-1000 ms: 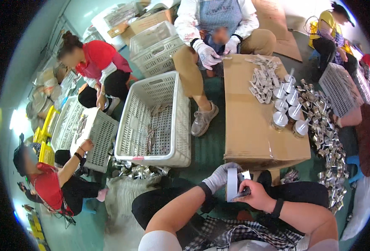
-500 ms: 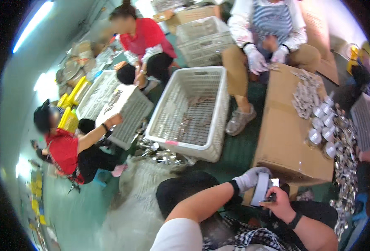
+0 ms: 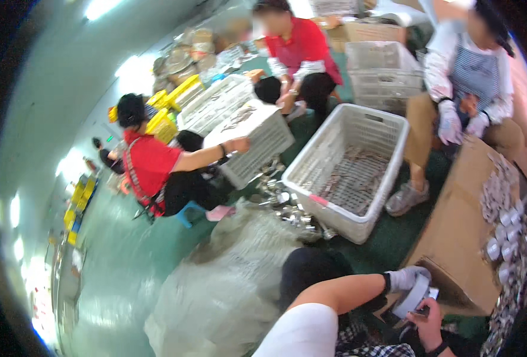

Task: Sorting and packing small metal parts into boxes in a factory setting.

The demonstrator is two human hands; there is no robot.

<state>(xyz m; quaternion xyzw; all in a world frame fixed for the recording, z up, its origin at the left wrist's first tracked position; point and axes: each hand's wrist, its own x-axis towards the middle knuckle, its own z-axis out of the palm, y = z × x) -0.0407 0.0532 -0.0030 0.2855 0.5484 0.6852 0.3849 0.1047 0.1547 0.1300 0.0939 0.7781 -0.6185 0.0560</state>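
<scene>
Low at the right, my gloved left hand [image 3: 407,278] and bare right hand [image 3: 425,315] pinch one flat shiny metal piece [image 3: 411,296]; many shiny pieces [image 3: 501,238] wait on the brown cardboard counter [image 3: 454,238].

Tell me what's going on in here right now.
Several people sit low on a green floor sorting small shiny metal parts. The person wearing the camera holds a flat pale piece between the gloved left hand and the bare right hand, beside a cardboard box topped with metal parts. A white plastic crate stands ahead. A person in red grips another crate, and a person in a striped apron works with gloved hands.
</scene>
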